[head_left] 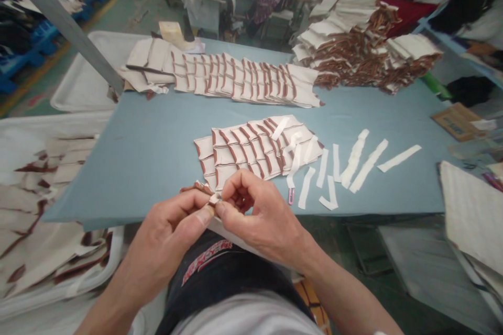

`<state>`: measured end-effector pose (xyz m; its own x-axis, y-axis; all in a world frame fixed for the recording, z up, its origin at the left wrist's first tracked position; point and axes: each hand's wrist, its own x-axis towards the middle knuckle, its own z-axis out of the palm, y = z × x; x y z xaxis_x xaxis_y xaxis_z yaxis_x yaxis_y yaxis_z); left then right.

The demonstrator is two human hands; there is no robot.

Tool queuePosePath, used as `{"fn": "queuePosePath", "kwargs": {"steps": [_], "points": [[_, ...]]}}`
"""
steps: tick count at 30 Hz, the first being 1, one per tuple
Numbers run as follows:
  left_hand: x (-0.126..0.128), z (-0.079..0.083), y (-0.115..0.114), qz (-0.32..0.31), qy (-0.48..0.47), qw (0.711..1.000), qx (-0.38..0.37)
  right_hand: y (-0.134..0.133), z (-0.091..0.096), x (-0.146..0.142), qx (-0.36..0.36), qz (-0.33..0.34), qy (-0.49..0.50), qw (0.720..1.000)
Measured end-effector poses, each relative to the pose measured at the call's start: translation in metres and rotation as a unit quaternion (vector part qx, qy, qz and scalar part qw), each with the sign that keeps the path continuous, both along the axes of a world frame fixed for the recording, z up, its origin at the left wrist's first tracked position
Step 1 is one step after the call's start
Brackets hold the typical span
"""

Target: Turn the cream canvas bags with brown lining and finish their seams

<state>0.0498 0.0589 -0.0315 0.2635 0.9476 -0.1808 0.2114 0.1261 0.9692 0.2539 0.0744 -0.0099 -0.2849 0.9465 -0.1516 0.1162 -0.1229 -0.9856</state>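
At the table's near edge, my left hand [173, 227] pinches a cream fabric piece with a brown edge [198, 187] between thumb and fingers. My right hand [261, 214] closes its thumb and forefinger on the same piece, at a small whitish bit [215, 198] between the fingertips. Part of the piece hangs below my hands, over my lap. Just beyond lies a fanned row of cream pieces with brown edges [245, 149]. White strips [356, 159] are scattered to the right, some on the row. A small pink-purple tool [291, 196] lies near them.
The blue-green table [149, 152] carries a longer row of pieces [236, 78] and a tall heap [349, 47] at the back. White bins [78, 293] with more pieces stand left, near a grey post [74, 26]. A cardboard box [458, 120] sits right.
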Motion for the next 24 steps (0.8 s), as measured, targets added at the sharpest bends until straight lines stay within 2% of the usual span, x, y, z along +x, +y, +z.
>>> {"fn": "queuePosePath", "kwargs": {"steps": [3, 6, 8, 10, 13, 17, 24], "points": [[0.005, 0.004, 0.005, 0.021, 0.020, 0.999, 0.028, -0.003, -0.002, -0.001, 0.006, 0.004, -0.039, 0.999], [0.010, 0.008, 0.006, 0.032, 0.049, 0.997, 0.059, -0.009, -0.007, -0.002, 0.045, -0.015, -0.104, 0.993], [0.013, 0.007, 0.003, 0.054, 0.069, 0.993, 0.084, -0.012, -0.012, -0.003, 0.072, -0.027, -0.147, 0.986], [0.016, 0.003, -0.003, 0.086, 0.087, 0.986, 0.110, -0.014, -0.016, -0.003, 0.069, -0.023, -0.160, 0.984], [0.021, -0.008, -0.011, 0.142, 0.097, 0.978, 0.121, -0.013, -0.022, -0.004, -0.005, 0.003, -0.109, 0.994], [0.024, -0.026, -0.015, 0.185, 0.071, 0.978, 0.069, -0.005, -0.027, -0.008, -0.135, 0.035, -0.031, 0.990], [0.025, -0.048, -0.021, 0.216, 0.058, 0.973, 0.060, -0.002, -0.025, -0.008, -0.201, 0.064, 0.071, 0.975]]}}
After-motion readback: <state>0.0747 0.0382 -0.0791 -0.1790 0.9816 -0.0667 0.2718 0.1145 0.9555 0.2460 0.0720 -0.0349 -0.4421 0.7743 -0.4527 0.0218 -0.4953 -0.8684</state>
